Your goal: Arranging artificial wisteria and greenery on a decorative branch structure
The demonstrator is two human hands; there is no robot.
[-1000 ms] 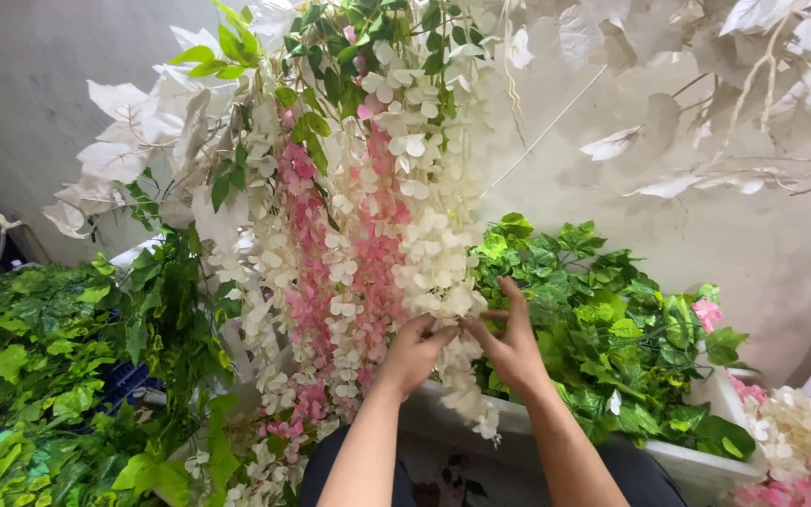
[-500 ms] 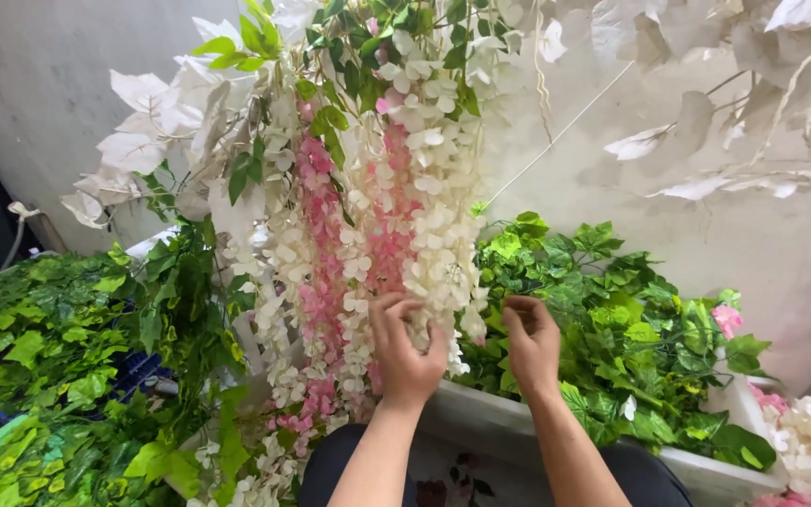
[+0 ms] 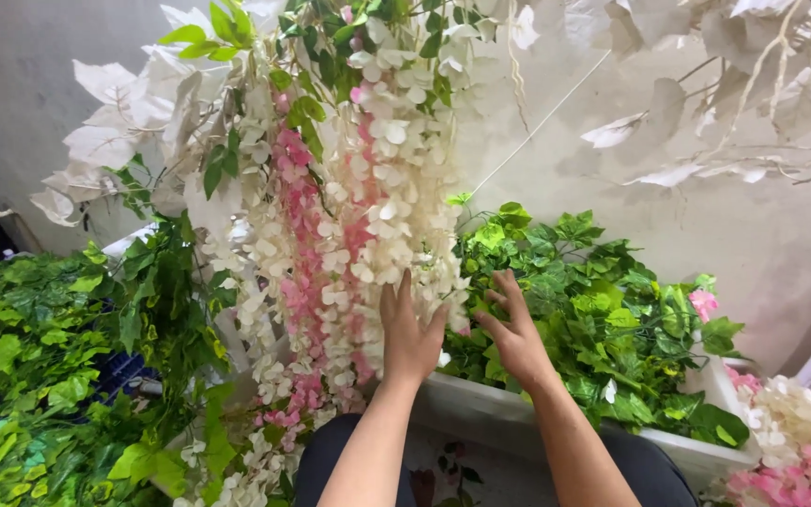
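Both hands are working at the hanging white-and-pink flower strands [image 3: 349, 244]: the left hand [image 3: 408, 333] is pressing flat and open against them, the right hand [image 3: 515, 333] is hovering loose-fingered and empty beside, so a snagged finger is risking tugging blossoms off.

1. Hanging flower strands [image 3: 368, 235]: cream-white, with two pink strands running down between them.
2. Leaves at the top of the strands [image 3: 321, 56]: mid to bright green.
3. Paper-like leaves [image 3: 114, 141]: white (same on the branches upper right).
4. Leafy foliage in tray [image 3: 593, 310]: green, one pink bloom.
5. Tray [image 3: 481, 413]: white.
6. Wall [image 3: 781, 244]: pale grey-beige.
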